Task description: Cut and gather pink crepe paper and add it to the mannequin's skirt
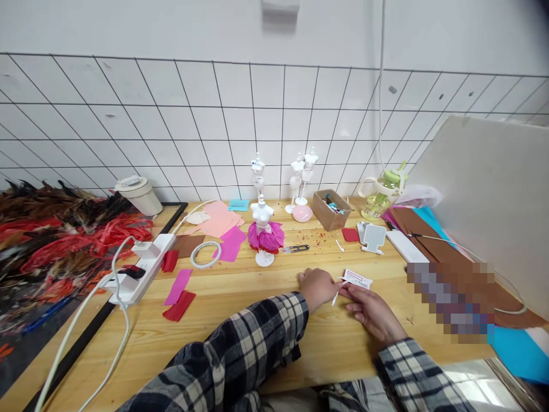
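Left hand (pixel 318 289) and right hand (pixel 374 313) pinched a white stick (pixel 334 299) between them, slanting nearward; a packet (pixel 358 279) lay just beyond the right fingers.

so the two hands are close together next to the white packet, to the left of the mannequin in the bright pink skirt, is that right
Not quite: the left hand and right hand, close together next to the white packet, are to the right of the mannequin in the bright pink skirt, as the head view shows.
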`<state>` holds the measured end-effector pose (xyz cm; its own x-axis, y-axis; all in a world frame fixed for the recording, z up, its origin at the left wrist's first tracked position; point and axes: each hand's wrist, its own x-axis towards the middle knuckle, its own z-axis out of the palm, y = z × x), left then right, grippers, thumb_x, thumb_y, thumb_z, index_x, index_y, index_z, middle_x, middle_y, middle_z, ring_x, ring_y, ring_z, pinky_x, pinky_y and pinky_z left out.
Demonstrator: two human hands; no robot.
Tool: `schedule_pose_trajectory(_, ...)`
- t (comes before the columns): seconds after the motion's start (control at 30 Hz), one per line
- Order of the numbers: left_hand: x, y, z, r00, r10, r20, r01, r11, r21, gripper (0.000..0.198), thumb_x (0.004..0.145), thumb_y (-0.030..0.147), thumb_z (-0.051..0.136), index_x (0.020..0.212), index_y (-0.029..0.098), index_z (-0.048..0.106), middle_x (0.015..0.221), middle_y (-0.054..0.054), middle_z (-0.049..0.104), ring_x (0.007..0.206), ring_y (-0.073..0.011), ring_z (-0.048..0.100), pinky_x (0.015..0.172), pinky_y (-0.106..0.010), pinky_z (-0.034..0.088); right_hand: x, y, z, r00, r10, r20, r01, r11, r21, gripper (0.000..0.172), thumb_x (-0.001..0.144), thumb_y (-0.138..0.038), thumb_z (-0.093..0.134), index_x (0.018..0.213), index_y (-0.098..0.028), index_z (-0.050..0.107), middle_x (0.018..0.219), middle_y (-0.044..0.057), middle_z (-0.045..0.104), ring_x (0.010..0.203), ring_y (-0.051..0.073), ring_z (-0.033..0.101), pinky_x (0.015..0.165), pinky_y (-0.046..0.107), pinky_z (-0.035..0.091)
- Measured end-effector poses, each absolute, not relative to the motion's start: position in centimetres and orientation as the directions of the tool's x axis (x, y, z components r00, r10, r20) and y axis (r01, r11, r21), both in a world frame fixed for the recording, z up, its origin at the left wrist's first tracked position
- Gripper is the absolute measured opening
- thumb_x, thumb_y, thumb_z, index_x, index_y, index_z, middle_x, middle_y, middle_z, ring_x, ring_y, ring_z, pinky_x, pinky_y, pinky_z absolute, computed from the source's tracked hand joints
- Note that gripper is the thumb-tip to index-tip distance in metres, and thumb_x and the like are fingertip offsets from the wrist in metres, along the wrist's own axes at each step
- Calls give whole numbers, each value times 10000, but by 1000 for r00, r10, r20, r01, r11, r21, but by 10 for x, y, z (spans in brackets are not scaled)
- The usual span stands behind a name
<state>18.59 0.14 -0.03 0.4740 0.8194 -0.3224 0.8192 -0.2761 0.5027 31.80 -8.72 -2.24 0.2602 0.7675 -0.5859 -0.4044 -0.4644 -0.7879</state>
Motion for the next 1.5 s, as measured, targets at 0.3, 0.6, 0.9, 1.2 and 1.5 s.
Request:
schedule_pose_trajectory(0.3,183,-5,-5,487,840,-237,755,-269,598,219,762,438,603,823,298,761,923,-65,732,1033,-285,542,875,-458,335,327,-91,-20,355,822,-446,293,-550,-782,271,785,-440,614,809,-187,708,759,71,715,510,154,609,419,238,402)
schedule_pose_trajectory(0.6,178,-4,-16,543,830,-124,717,-382,583,235,798,378,530,771,269,737,920,-78,699,985,-282,540,839,-467,310,333,-76,-22,17,999,39,930,-2,-368,317,923,-391,426,1041,-300,706,943,47,671,805,199,632,654,287,434)
schedule_pose_trajectory(0.9,185,-6,-13,617,787,2,646,-508,569,160,764,231,542,726,211,697,866,-61,688,912,-225,514,823,-451,277,340,-72,-42,61,987,148,936,-5,-351,227,936,-354,442,966,-232,632,921,50,670,775,182,631,614,269,433)
schedule_pose_trajectory(1.2,181,-12,-26,621,764,176,585,-600,546,165,839,266,520,801,206,669,877,-38,636,897,-193,503,858,-399,286,351,-69,-52,-30,963,269,912,136,-386,231,948,-331,457,1056,-278,653,1036,27,687,863,170,663,679,269,496)
schedule_pose_trajectory(1.5,189,-8,-29,553,824,122,641,-514,570,147,795,245,549,725,194,668,825,-55,646,863,-210,508,832,-403,290,344,-68,-43,-85,975,206,974,125,-188,167,936,-297,476,908,-236,629,904,29,654,739,160,625,567,251,407)
